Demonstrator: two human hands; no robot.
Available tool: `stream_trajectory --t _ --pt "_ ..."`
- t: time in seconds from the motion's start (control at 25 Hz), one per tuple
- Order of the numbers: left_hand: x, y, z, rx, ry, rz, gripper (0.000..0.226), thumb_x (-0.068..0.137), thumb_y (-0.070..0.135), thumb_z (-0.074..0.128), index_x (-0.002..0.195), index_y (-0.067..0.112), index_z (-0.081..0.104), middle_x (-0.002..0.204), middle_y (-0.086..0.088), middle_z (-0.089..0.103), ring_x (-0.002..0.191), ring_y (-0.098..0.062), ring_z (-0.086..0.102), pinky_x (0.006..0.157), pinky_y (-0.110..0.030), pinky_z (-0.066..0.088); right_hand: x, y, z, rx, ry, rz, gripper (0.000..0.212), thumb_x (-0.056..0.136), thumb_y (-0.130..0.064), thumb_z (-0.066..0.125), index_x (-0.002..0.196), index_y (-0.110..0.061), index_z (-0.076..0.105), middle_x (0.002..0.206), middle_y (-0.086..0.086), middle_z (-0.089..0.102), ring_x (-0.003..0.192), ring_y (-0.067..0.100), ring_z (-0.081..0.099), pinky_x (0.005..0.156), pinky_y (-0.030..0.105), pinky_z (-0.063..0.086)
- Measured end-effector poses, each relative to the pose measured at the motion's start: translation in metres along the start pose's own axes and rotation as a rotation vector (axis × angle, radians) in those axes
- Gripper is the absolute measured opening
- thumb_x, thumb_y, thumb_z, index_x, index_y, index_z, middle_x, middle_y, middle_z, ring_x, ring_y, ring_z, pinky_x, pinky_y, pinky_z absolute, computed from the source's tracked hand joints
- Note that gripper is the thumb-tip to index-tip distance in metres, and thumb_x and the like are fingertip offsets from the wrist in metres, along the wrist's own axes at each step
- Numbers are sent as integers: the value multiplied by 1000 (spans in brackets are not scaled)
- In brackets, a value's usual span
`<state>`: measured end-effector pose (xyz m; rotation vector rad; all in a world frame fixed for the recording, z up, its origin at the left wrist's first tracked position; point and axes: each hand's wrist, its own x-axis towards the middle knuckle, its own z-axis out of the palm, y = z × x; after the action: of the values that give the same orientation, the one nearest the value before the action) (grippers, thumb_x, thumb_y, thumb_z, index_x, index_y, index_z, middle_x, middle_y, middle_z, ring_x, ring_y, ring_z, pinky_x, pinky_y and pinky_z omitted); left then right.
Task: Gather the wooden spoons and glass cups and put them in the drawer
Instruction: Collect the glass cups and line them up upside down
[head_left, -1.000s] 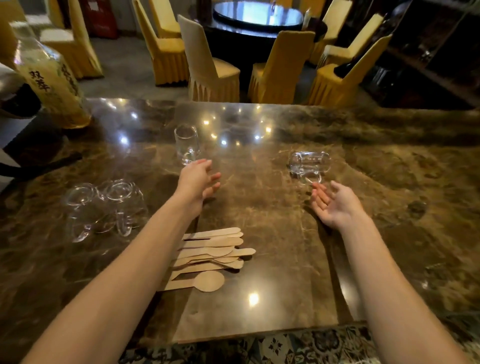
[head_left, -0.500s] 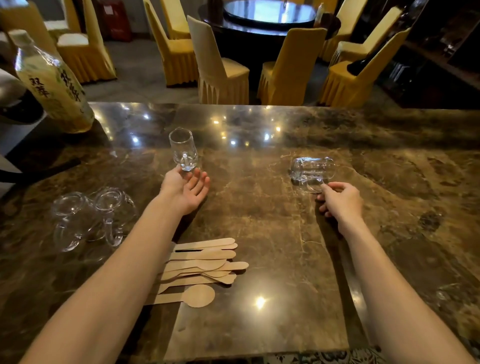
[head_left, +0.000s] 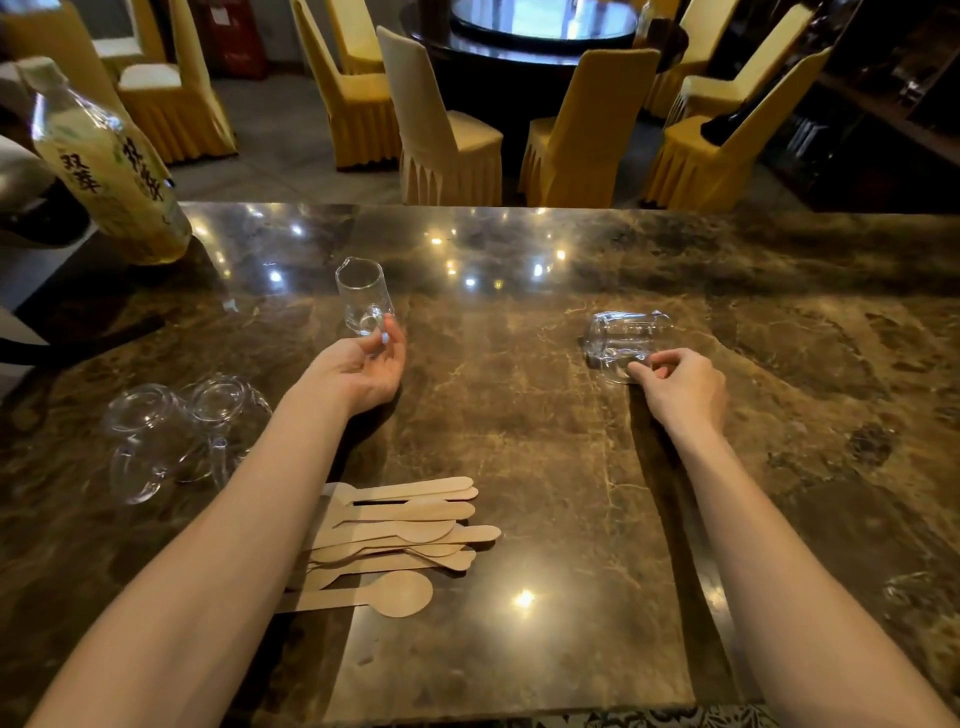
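An upright glass cup (head_left: 363, 296) stands tilted on the brown marble counter (head_left: 519, 415), and my left hand (head_left: 363, 369) pinches its handle at the base. Another glass cup (head_left: 621, 338) lies on its side to the right; my right hand (head_left: 680, 387) has its fingers closed on that cup's handle. Several wooden spoons (head_left: 400, 535) lie in a loose pile near the front edge, partly under my left forearm. A cluster of glass cups (head_left: 171, 431) lies at the left. No drawer is in view.
A large bottle of pale yellow liquid (head_left: 104, 161) stands at the counter's far left corner beside a dark appliance (head_left: 31, 208). Yellow-covered chairs (head_left: 447, 140) ring a dark round table beyond the counter. A faint glass object (head_left: 914, 592) shows at the right edge.
Both hands reached forward from open, empty poses. My left hand closed on the upright cup's handle and tipped it; my right hand closed on the handle of the lying cup.
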<state>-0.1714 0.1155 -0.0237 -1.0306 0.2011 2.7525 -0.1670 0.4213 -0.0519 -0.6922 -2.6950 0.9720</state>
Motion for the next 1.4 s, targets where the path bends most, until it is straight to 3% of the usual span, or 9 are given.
stream_trajectory --t 0.12,0.2,0.36,0.6,0.76,0.88,1.0,1.12,1.4 --pt "1 2 0 47 12 26 15 95 3 46 100 -8 56 81 -15 59 64 -17 61 67 -15 56 -17 2 5 -90 147 -267 18 85 -30 66 93 -13 68 94 8 68 89 28 62 71 33 42" --pt "1 3 -1 115 37 49 23 95 3 47 115 -6 53 84 -16 60 67 -15 62 59 -19 57 -23 5 9 -196 94 -425 22 88 -31 62 98 -13 69 99 7 67 87 27 62 65 30 42" --pt "1 -2 -2 252 89 185 32 96 1 45 128 -2 47 87 -12 57 69 -12 59 61 -17 56 -22 2 14 -293 4 -506 22 92 -26 56 100 -11 70 97 11 64 89 30 58 65 31 38" --pt "-11 -4 -1 607 95 498 12 94 3 51 90 0 62 79 -6 63 52 -5 63 54 -13 54 -24 -5 13 -281 11 -552 27 96 -20 46 89 -6 69 90 17 69 81 34 56 66 36 38" --pt "-28 -11 3 958 24 720 11 91 16 58 88 12 68 68 2 69 57 -1 64 54 -15 54 -43 -27 6 -13 79 -464 20 92 -20 56 93 -9 74 86 13 75 79 32 65 69 35 46" --pt "-50 -15 -3 1069 -146 907 10 91 14 59 89 12 68 73 -1 64 55 0 62 57 -11 51 -68 -44 7 408 -143 -355 16 90 -20 60 91 -15 75 80 1 74 66 9 62 66 26 49" --pt "-78 -13 -25 1225 -255 1043 10 89 18 60 91 23 69 73 5 69 57 -2 61 52 -13 50 -97 -56 12 682 -437 -329 17 91 -17 58 83 -27 70 76 -6 72 53 0 53 53 15 49" --pt "-98 -14 -58 1367 -191 1105 17 88 18 61 92 34 66 75 11 72 60 -4 64 52 -13 50 -115 -64 22 674 -588 -412 20 91 -15 58 83 -30 68 80 -3 73 57 0 56 56 15 52" --pt "-97 -15 -97 1350 -59 1047 15 87 19 62 90 33 66 73 11 72 59 -6 65 55 -19 54 -139 -79 44 666 -737 -438 16 91 -13 59 86 -24 69 81 -1 73 59 3 62 61 18 53"
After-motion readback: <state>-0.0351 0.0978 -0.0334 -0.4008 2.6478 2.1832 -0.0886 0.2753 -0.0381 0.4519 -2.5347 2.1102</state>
